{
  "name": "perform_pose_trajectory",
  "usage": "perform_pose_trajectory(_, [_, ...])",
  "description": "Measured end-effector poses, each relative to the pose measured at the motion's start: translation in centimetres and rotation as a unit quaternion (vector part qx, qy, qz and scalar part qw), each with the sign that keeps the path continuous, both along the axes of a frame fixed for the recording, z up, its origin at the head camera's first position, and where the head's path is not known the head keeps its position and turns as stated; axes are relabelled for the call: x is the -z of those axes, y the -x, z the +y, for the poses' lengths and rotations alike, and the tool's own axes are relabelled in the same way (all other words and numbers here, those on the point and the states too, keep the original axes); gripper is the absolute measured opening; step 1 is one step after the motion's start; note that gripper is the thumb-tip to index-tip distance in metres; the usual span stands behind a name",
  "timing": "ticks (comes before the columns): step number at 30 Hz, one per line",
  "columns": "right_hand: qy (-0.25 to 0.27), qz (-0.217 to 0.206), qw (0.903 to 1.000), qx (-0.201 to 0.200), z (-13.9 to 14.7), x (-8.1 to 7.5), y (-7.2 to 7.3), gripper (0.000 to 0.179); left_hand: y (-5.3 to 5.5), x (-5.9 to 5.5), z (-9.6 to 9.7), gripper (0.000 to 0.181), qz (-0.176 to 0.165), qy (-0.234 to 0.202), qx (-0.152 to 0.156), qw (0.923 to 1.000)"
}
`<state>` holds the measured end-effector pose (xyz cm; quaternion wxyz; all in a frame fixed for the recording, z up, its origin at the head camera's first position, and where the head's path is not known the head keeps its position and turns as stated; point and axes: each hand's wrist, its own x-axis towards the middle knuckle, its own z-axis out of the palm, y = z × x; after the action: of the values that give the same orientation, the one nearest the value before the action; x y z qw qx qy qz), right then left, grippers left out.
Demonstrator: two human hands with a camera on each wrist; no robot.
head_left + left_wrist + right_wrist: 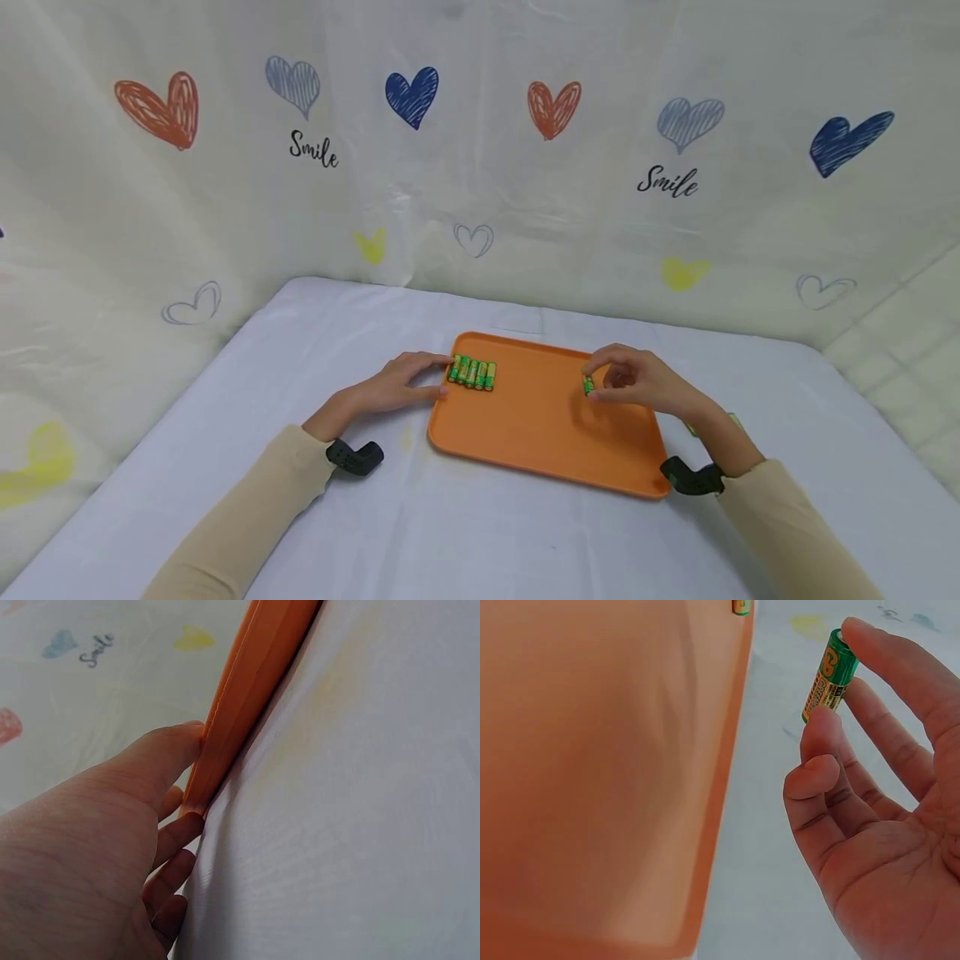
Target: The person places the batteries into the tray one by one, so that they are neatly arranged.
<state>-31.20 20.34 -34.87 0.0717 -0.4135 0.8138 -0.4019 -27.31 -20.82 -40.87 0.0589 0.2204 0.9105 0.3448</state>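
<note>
A green and yellow battery is pinched between the thumb and a fingertip of my right hand. In the head view that hand holds it above the right part of an orange tray. Several matching batteries lie side by side in a row at the tray's left end. My left hand touches the tray's left rim beside that row, its thumb and forefinger spread along the edge. The left wrist view shows the loosely bent fingers against the tray's outer side.
Small green-yellow pieces on the white tablecloth are partly hidden by the right wrist; their kind is hard to tell. A white curtain printed with hearts hangs behind the table. Each wrist wears a black band.
</note>
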Motion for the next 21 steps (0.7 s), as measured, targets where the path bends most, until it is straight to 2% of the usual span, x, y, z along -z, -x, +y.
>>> perform_pose_trajectory(13, [0.012, -0.018, 0.9997, -0.015, -2.2, 0.5, 0.8, 0.032, 0.0, -0.2, 0.1, 0.064, 0.007, 0.004, 0.002, 1.0])
perform_pose_trajectory(21, [0.015, -0.046, 0.9987, -0.019, -4.4, 0.5, 1.0, 0.034, 0.0, 0.0, 0.0, 0.061, 0.014, -0.006, 0.006, 0.9999])
